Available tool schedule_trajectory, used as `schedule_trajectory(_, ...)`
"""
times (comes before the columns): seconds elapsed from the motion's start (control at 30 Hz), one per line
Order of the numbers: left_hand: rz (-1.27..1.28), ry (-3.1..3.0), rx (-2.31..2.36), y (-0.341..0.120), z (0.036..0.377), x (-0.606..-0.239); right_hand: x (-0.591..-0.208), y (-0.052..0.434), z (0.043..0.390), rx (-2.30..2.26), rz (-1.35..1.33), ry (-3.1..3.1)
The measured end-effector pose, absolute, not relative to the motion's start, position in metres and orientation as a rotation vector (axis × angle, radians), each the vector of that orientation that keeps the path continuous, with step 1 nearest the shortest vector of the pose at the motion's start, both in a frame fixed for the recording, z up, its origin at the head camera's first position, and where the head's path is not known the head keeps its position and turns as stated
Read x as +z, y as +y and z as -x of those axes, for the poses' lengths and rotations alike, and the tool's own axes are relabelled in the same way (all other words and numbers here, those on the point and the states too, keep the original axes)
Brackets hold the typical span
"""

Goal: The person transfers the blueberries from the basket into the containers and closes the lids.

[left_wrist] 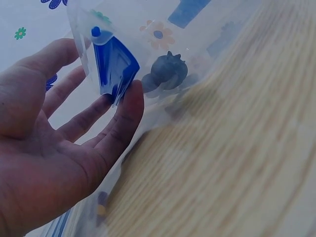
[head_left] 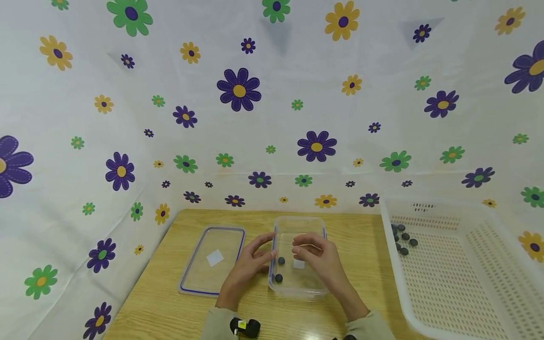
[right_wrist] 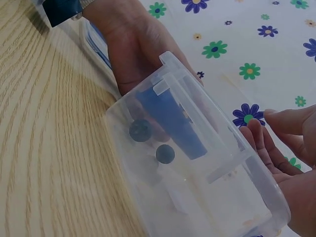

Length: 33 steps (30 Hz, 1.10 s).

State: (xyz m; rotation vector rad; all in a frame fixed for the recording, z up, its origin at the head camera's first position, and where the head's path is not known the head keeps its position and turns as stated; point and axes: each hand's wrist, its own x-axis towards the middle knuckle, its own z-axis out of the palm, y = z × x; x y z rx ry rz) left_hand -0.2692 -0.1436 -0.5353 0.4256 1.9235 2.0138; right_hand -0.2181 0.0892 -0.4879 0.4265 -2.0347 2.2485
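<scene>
A clear plastic food container with blue-coloured side clips stands on the wooden table between my hands. Two blueberries lie inside near its left wall, a nearer blueberry and a farther blueberry. My left hand grips the left side, its fingers around the blue clip. Above the right part of the container hovers my right hand; its fingers are loosely bent, and no berry shows between thumb and fingertips. A white square label shows through the bottom.
Left of the container lies its clear lid with a blue seal and a white label. A white perforated basket stands on the right, with several blueberries in its far left corner. A flowered sheet hangs behind the table.
</scene>
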Motion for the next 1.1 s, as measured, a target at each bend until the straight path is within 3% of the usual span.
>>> schedule_trajectory(0.23,-0.422,1.913,2.015,-0.143,0.27,-0.536,-0.47,0.094,0.211,2.2,-0.487,-2.061)
schedule_trajectory(0.6,-0.448,1.911,2.024,-0.143,0.268,-0.534,-0.398,0.125,0.19,1.897,-0.6,-2.158)
schedule_trajectory(0.9,-0.454,1.923,2.024,-0.142,0.268,-0.532,-0.347,0.179,0.185,1.58,-0.577,-2.189)
schedule_trajectory(1.1,-0.451,1.891,2.044,-0.143,0.268,-0.534,-0.342,0.226,0.196,1.388,-0.519,-2.227)
